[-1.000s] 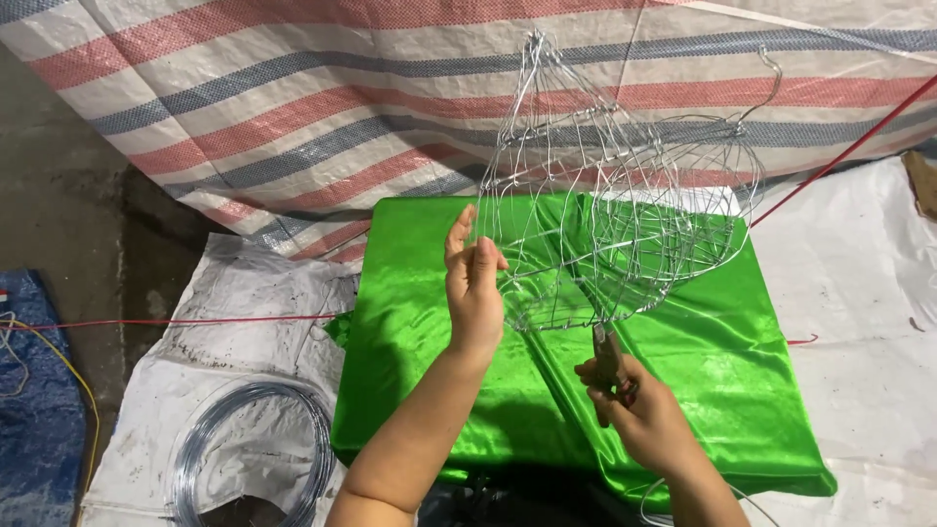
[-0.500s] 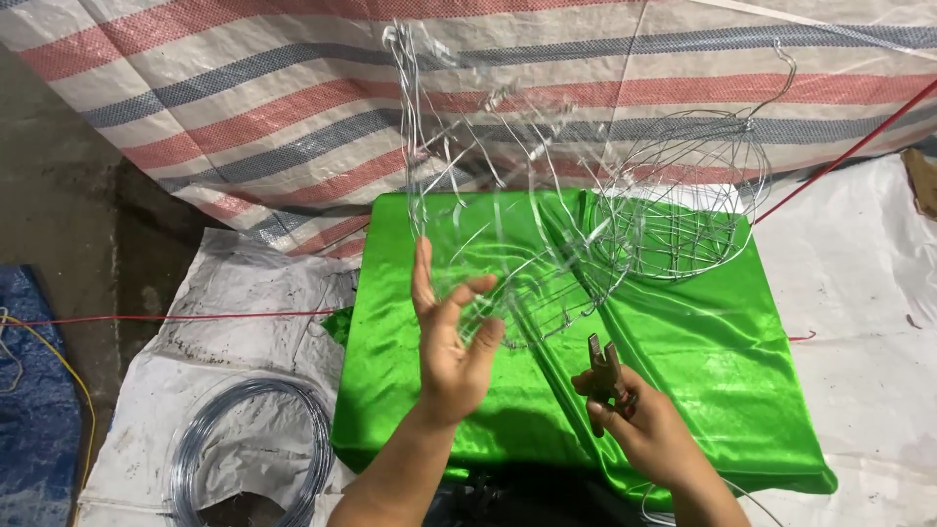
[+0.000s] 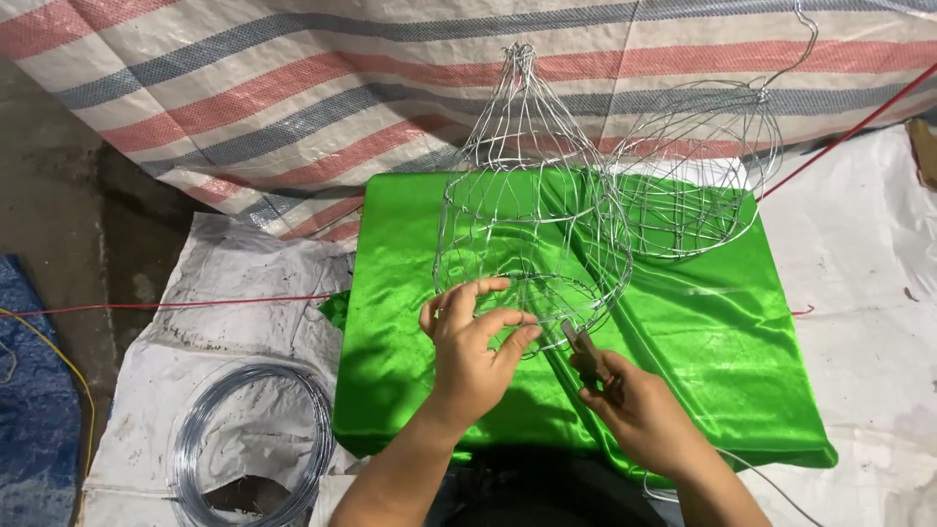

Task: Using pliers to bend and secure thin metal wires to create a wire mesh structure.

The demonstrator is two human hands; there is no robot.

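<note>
A bell-shaped frame of thin silver wire [image 3: 527, 205] stands upright on a bright green satin cloth [image 3: 703, 332]. My left hand [image 3: 473, 346] pinches the wire ring at the frame's near bottom edge, fingers curled around it. My right hand [image 3: 634, 410] grips small pliers [image 3: 584, 346], whose jaws point up at the same ring, just right of my left fingers. A second, rounder wire frame [image 3: 698, 166] lies tilted behind and to the right, on the cloth's far corner.
A coil of silver wire [image 3: 249, 439] lies on white sacking [image 3: 234, 273] at the lower left. A striped tarp [image 3: 293, 88] hangs behind. Thin red cord [image 3: 166, 304] runs across the left; blue material [image 3: 34, 410] with a yellow cable sits at the far left.
The wire frame has been turned from tilted in the air to upright on the cloth. My left hand dropped from the frame's side to its bottom ring. The pliers moved up to that ring.
</note>
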